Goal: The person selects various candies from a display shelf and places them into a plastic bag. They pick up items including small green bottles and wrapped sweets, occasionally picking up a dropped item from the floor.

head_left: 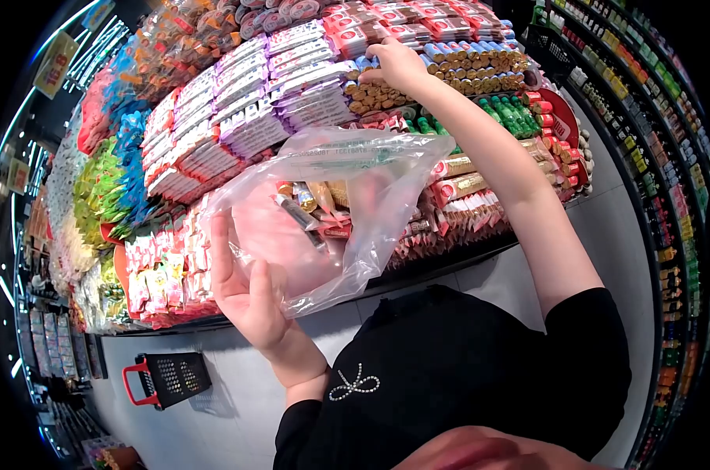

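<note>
My left hand (pixel 249 301) is open, with thumb and fingers spread apart and the clear bag (pixel 363 274) hung against them, its mouth gaping towards me. My right hand (pixel 398 66) reaches across to the far side, fingers parted and curved down at the gold rolls (pixel 371 97) and blue-ended rolls (pixel 476 55); I cannot tell whether the fingertips grip one.

Inside the bag, a few wrapped snacks (pixel 299 210) lie together, among them a dark, narrow one. The bag is in front of me, over the near part of the worktop (pixel 441 265).

Just beyond my right fingers are stacked red-and-brown packs (pixel 363 33). To their left stand piles of white-and-purple packs (pixel 245 102), and green-wrapped sweets (pixel 500 112) sit beneath my right forearm. Further left are green bags (pixel 104 184) and blue bags (pixel 132 149). Below the worktop, a black basket (pixel 179 377) with a red handle is on the floor (pixel 253 415), and shelves (pixel 656 196) of bottles curve along the right.
</note>
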Tool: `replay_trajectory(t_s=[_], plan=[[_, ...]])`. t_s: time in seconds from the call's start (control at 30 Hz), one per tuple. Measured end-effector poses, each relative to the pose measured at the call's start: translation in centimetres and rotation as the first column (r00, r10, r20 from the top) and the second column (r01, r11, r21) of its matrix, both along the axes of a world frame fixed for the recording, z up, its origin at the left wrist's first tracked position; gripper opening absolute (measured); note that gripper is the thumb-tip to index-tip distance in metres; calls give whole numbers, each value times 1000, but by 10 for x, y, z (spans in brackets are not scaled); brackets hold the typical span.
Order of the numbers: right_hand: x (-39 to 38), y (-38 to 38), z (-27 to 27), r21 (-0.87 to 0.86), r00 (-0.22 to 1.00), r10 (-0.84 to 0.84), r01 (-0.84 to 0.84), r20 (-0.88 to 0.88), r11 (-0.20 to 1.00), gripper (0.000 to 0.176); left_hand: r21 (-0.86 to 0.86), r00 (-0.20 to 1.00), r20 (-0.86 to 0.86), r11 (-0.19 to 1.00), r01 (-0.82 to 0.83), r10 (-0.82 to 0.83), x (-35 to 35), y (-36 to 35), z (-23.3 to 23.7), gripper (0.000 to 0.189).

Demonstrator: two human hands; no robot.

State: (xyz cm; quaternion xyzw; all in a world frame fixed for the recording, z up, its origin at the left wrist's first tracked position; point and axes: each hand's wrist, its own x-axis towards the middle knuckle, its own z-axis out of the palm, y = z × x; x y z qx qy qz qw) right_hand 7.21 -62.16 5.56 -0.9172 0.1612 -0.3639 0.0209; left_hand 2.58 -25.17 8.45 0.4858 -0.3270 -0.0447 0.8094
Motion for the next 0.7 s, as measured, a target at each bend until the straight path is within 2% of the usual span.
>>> replay_trajectory(t_s=[0.07, 0.2, 0.27, 0.3, 0.37, 0.7], plan=[[0, 0, 2, 20, 998, -7, 8, -57, 1000, 49, -3, 1000, 1, 1000, 10, -10, -1, -2, 2, 57], [0, 8, 6, -7, 999, -8, 8, -36, 1000, 41, -13, 1000, -11, 1000, 11, -11, 1, -3, 2, 57], [0, 19, 10, 81, 989, -102, 111, -105, 991, 34, -15, 1000, -20, 1000, 17, -17, 0, -3, 2, 57], [2, 22, 7, 84, 989, -102, 111, -104, 990, 34, -12, 1000, -19, 1000, 17, -17, -1, -3, 2, 57], [6, 24, 0, 67, 983, -170, 174, -66, 982, 35, -20, 1000, -24, 1000, 14, -14, 0, -4, 2, 57], [6, 18, -14, 44, 987, -93, 88, 132, 995, 23, 4, 1000, -8, 1000, 21, -21, -2, -3, 4, 57]])
